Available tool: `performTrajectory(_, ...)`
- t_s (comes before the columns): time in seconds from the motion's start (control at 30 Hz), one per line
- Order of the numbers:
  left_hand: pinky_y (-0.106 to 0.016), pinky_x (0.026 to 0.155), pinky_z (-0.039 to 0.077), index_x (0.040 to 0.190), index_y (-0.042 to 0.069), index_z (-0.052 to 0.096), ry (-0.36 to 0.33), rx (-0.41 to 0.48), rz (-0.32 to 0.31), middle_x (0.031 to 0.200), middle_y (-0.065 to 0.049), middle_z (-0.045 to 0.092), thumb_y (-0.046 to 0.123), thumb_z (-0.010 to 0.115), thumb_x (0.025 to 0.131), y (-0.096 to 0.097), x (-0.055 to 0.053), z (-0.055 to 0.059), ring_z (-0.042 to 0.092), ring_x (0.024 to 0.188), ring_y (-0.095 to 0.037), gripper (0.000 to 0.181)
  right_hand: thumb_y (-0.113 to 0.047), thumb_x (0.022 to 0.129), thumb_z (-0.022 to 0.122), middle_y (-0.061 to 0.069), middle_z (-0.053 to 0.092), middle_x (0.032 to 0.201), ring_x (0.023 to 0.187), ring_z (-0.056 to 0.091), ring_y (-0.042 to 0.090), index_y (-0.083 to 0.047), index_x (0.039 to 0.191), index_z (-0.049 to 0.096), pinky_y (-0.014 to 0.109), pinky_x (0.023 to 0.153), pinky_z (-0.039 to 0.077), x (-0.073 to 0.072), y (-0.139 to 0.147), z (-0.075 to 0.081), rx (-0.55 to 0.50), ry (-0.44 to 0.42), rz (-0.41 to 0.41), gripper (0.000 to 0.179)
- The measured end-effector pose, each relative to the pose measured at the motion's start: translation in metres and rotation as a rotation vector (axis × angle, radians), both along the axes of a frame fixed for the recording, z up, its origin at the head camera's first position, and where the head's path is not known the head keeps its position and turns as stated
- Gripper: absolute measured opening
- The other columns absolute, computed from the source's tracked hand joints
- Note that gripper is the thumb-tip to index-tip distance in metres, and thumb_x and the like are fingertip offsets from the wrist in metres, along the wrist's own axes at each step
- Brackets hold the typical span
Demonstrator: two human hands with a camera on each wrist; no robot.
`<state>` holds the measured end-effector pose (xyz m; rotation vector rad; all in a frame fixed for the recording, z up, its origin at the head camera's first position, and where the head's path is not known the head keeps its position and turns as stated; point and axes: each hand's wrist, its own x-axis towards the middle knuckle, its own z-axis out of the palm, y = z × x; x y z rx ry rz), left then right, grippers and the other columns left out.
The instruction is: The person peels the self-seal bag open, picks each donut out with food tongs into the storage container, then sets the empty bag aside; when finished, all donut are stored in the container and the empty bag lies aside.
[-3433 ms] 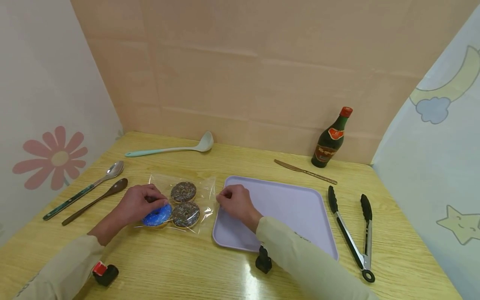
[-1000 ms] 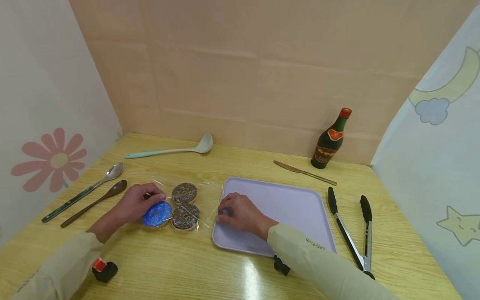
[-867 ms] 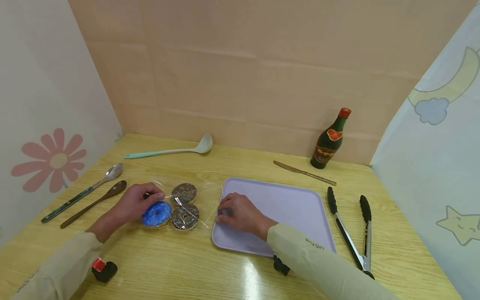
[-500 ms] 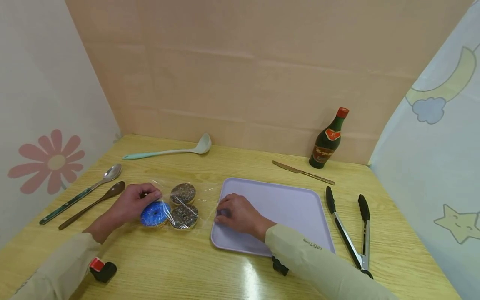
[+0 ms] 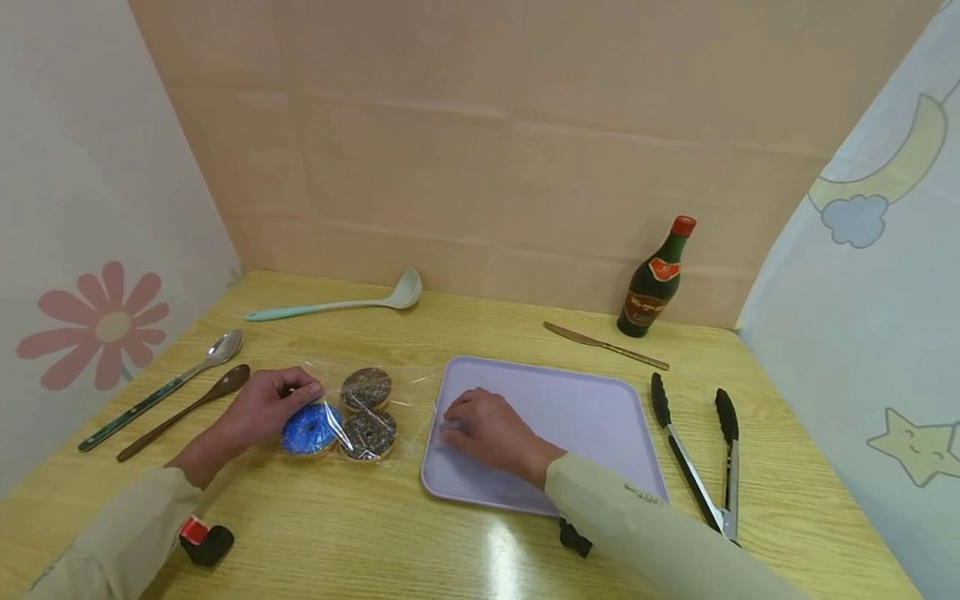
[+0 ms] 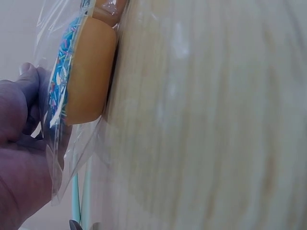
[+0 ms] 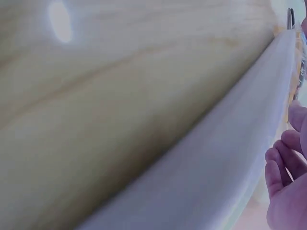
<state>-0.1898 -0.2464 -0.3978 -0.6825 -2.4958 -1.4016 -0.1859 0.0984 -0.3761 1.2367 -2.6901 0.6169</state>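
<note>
"What are your hands doing?"

"My left hand pinches the clear bag near its 10 o'clock corner, thumb right by the blue doughnut. My right hand holds nothing that I can see; its fingers bend loosely over the 9 o'clock rim of the lilac tray."

"Where's the bag, and what else is in it?"

"On the bench, at the tray's 9 o'clock. Two brown doughnuts sit inside too, one beyond the other, towards 3 o'clock from the blue one."

"Anything in the way?"

"The tray's raised rim, just beside the bag. At the bag's 9 to 10 o'clock lie a wooden spoon and, past it, a green-handled metal spoon. A ladle is at 12. From the tray, a knife lies at 1 o'clock, a dark green bottle stands beyond it, and spread tongs lie at 3. My right sleeve crosses the tray's 5 o'clock corner."

"And the surface, the room?"

"Pale wood grain, with a glare at 6 o'clock. A creased beige backdrop fills 12; a pink flower decorates the wall at 9, and a moon, cloud and star the one at 3."
</note>
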Motion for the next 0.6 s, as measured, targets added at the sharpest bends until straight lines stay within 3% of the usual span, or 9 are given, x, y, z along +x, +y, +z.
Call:
performTrajectory(0.13, -0.024, 0.058, 0.044, 0.09, 0.001, 0.07, -0.003, -0.004, -0.005, 0.086, -0.005, 0.065, 0.002, 0.058, 0.094, 0.0, -0.001, 0.0, 0.055, 0.067, -0.015, 0.012, -0.021, 0.089, 0.068, 0.005, 0.065, 0.1, 0.097, 0.059, 0.021, -0.005, 0.097, 0.073, 0.041, 0.084, 0.045, 0.01, 0.028, 0.006, -0.061, -0.009, -0.06, 0.019)
performTrajectory(0.3, -0.024, 0.058, 0.042, 0.09, 0.0, 0.069, 0.021, -0.047, 0.01, 0.086, -0.007, 0.065, -0.002, 0.058, 0.092, 0.003, 0.0, 0.004, 0.054, 0.067, -0.017, 0.012, -0.018, 0.087, 0.069, 0.005, 0.066, 0.098, 0.096, 0.06, 0.022, -0.004, 0.095, 0.074, 0.042, 0.081, 0.047, 0.026, 0.074, 0.009, -0.142, 0.043, -0.135, 0.017)
performTrajectory(0.47, -0.023, 0.059, 0.042, 0.09, 0.0, 0.069, 0.04, -0.081, 0.028, 0.085, -0.006, 0.065, -0.002, 0.058, 0.093, 0.001, 0.001, 0.005, 0.054, 0.068, -0.016, 0.012, -0.012, 0.078, 0.075, 0.002, 0.065, 0.096, 0.091, 0.061, 0.021, -0.004, 0.091, 0.073, 0.04, 0.075, 0.049, 0.048, 0.119, 0.004, -0.184, 0.171, -0.237, 0.015)
performTrajectory(0.6, -0.024, 0.06, 0.043, 0.09, 0.002, 0.07, 0.035, -0.088, 0.027, 0.086, -0.003, 0.065, 0.005, 0.058, 0.095, -0.003, -0.002, -0.001, 0.055, 0.069, -0.014, 0.013, -0.006, 0.071, 0.078, 0.002, 0.064, 0.096, 0.089, 0.061, 0.023, -0.003, 0.091, 0.071, 0.04, 0.07, 0.048, 0.066, 0.153, 0.003, -0.195, 0.26, -0.337, 0.021)
